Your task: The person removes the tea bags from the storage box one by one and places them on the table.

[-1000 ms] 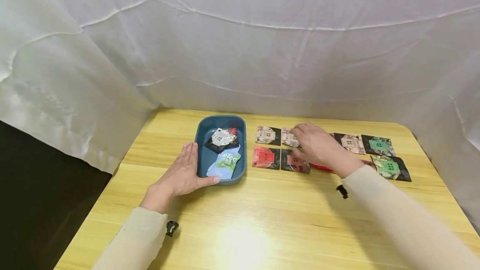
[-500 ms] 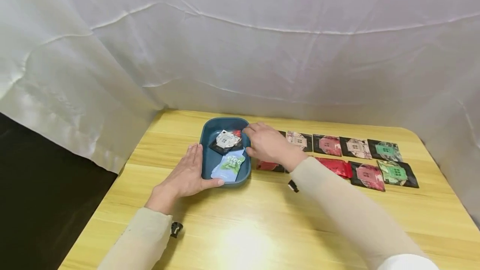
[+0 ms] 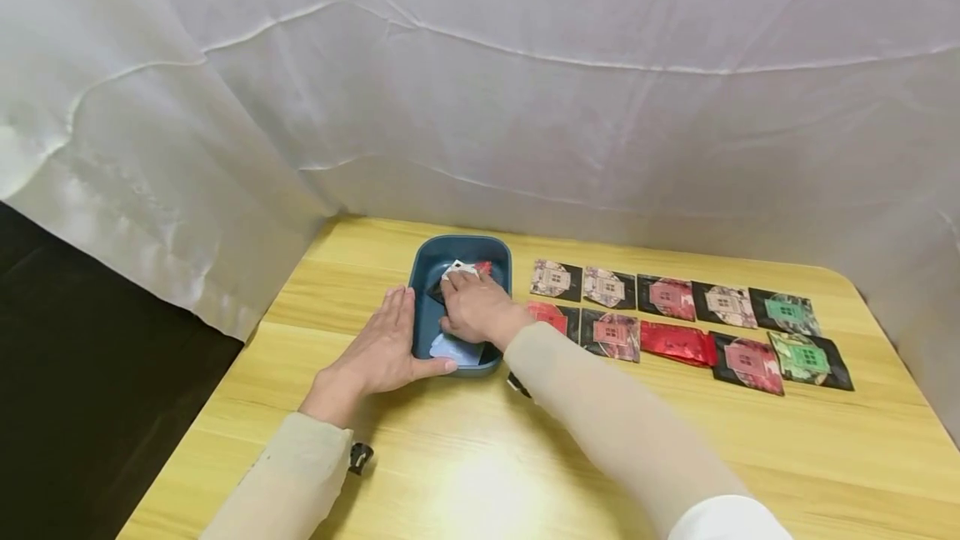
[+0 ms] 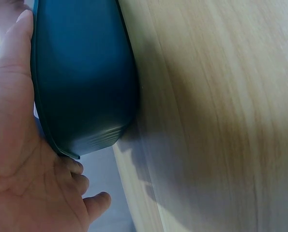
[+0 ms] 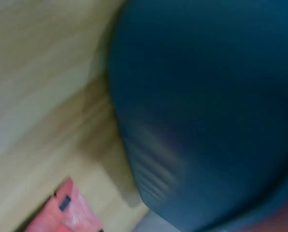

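A dark blue box (image 3: 422, 261) with rounded corners stands left of the middle of the table. My left hand (image 3: 372, 354) rests against its left side, fingers straight, with the thumb along the front rim; the left wrist view shows the palm beside the box wall (image 4: 85, 72). My right hand (image 3: 474, 307) is inside the box, fingers and thumb apart, over a pale patterned sachet (image 3: 459, 267) and a light blue packet (image 3: 455, 349). A bit of red packet (image 3: 484, 267) shows behind its fingers. Whether the fingertips touch the sachet is hidden. In the right wrist view the box wall (image 5: 197, 96) fills most of the frame.
Two rows of flat square sachets lie right of the box, among them a red sachet (image 3: 547, 315), a shiny red one (image 3: 678, 343) and a green one (image 3: 810, 359). White cloth (image 3: 525, 132) hangs behind the wooden table (image 3: 600, 457).
My right hand has moved left from the sachet rows, over the box's right rim and down into the box. The left hand has stayed against the box.
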The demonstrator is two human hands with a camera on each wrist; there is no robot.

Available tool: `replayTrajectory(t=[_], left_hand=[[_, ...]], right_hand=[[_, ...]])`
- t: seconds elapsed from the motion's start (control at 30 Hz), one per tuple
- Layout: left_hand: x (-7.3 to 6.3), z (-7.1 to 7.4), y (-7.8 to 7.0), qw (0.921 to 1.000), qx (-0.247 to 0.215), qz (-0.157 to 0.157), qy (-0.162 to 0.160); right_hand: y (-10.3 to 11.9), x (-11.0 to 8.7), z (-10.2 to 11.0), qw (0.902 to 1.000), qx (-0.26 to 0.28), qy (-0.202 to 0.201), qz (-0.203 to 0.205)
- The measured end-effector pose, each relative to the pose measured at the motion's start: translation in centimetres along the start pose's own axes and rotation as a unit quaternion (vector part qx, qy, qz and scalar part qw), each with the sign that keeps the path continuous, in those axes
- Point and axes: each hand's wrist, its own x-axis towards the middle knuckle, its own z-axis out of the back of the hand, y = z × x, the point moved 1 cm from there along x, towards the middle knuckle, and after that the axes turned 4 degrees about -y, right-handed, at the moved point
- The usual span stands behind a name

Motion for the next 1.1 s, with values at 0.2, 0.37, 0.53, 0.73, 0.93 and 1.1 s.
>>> replayTrajectory(t=[0.2,0.37,0.53,0.73,0.93,1.1], left_hand=[[0.0,0.0,-0.2,1.0000,-0.006,0.001,0.000],[-0.1,0.1,-0.3,0.9999,-0.014,0.004,0.002],[-0.1,0.0,-0.1,0.9999,-0.011,0.004,0.000],[-0.2,0.0,0.3,0.9999,-0.012,0.004,-0.005],[-0.1,0.2,0.4,0.9998,-0.019,-0.002,-0.010],[0.1,0.0,0.2,0.9998,-0.019,-0.002,-0.008]], right_hand=[[0.2,-0.2,-0.7,0.9990,0.002,0.045,0.003],[-0.2,-0.7,-0.5,0.9975,0.003,0.058,0.041],[-0.7,-1.4,0.0,0.9942,0.016,0.065,0.084],[-0.9,-2.0,0.8,0.9865,0.077,0.075,0.123],[-0.8,-2.2,1.3,0.9841,0.111,0.058,0.125],[-1.0,-2.4,1.3,0.9843,0.126,0.051,0.113]])
